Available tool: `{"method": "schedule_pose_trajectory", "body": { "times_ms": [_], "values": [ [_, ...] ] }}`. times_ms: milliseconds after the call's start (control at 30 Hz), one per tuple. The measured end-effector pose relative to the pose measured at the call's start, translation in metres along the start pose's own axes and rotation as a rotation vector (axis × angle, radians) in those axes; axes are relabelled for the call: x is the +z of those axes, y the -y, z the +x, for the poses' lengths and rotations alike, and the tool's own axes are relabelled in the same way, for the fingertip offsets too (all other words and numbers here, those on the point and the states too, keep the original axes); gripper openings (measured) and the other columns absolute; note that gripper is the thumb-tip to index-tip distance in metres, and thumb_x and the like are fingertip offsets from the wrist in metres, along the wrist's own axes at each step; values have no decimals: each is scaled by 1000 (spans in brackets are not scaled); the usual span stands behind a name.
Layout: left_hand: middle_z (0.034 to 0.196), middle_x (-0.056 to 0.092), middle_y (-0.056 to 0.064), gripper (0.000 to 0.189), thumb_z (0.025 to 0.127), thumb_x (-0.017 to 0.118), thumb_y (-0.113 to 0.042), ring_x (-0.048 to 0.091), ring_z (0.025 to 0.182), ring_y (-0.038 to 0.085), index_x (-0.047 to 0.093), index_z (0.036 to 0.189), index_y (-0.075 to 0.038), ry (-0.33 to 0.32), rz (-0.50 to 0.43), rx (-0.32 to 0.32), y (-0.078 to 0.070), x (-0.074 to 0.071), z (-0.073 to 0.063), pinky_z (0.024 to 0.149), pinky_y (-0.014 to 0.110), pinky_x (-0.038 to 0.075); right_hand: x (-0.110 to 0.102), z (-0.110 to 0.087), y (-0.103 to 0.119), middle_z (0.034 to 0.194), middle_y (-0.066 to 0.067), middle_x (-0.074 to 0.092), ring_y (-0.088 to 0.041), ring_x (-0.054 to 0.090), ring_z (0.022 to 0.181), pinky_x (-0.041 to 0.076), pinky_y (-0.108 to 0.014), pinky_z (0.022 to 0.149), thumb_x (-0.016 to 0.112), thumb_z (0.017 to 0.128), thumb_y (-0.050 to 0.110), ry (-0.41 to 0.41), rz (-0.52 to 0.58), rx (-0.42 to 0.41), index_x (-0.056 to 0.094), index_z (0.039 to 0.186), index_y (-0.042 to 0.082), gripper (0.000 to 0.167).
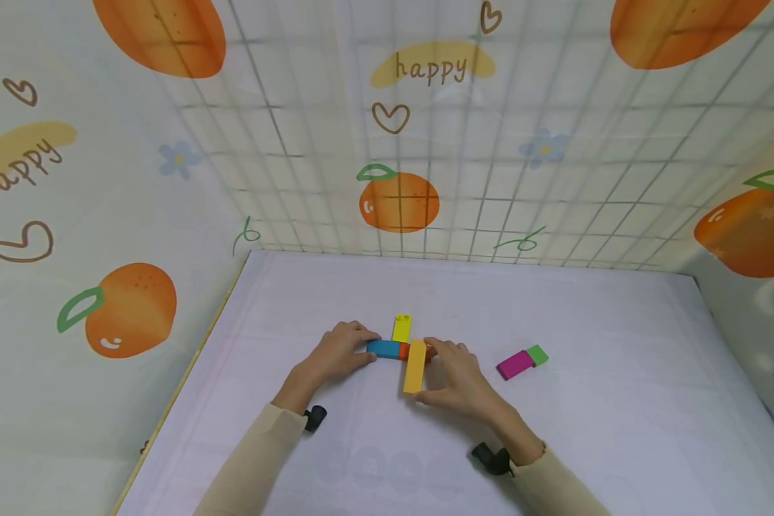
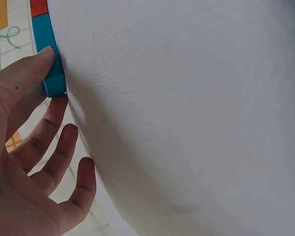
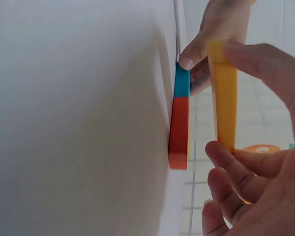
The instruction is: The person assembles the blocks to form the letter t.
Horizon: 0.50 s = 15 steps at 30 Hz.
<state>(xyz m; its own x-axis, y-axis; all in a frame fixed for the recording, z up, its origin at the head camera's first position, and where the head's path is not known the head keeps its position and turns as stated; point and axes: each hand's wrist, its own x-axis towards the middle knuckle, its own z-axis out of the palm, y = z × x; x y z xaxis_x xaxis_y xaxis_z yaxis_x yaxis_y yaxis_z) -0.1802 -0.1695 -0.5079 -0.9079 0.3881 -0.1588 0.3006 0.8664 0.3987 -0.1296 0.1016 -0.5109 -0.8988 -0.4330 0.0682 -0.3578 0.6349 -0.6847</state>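
My left hand [image 1: 337,352] pinches the left end of a blue block [image 1: 383,349] lying on the table, thumb on one side and fingers on the other. A red block [image 3: 179,129] lies end to end with the blue one. Between thumb and fingertips, my right hand [image 1: 462,378] grips an orange-yellow block [image 1: 415,367] by its two ends. In the right wrist view that block is raised above the table, apart from the red and blue blocks. In the head view it crosses over the red block and partly hides it. Just behind lies a bright yellow block [image 1: 401,327].
To the right of my right hand, a magenta block [image 1: 515,365] and a green block [image 1: 537,355] lie against each other. White cloth covers the table [image 1: 619,401]. Printed curtains [image 1: 297,165] with oranges stand at the back and sides.
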Motion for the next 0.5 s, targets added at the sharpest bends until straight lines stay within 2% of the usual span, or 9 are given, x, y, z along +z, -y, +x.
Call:
{"method": "schedule_pose_trajectory", "body": {
  "times_ms": [333,500],
  "values": [
    [121,62,-1,39,91,75,-32,52,112,22,69,129,-23,-9,-5,10,2,0,0,91,48,44,13,7,9,121,4,61,-17,48,109,37,-45,87,89,70,42,27,-11,-54,47,144,12,90],
    [120,62,-2,39,91,76,-32,52,111,22,69,129,-23,-12,-11,12,1,0,-1,91,47,44,17,7,14,127,1,60,-19,48,114,37,-47,89,90,70,40,42,-12,-72,47,145,11,91]
  ]
}}
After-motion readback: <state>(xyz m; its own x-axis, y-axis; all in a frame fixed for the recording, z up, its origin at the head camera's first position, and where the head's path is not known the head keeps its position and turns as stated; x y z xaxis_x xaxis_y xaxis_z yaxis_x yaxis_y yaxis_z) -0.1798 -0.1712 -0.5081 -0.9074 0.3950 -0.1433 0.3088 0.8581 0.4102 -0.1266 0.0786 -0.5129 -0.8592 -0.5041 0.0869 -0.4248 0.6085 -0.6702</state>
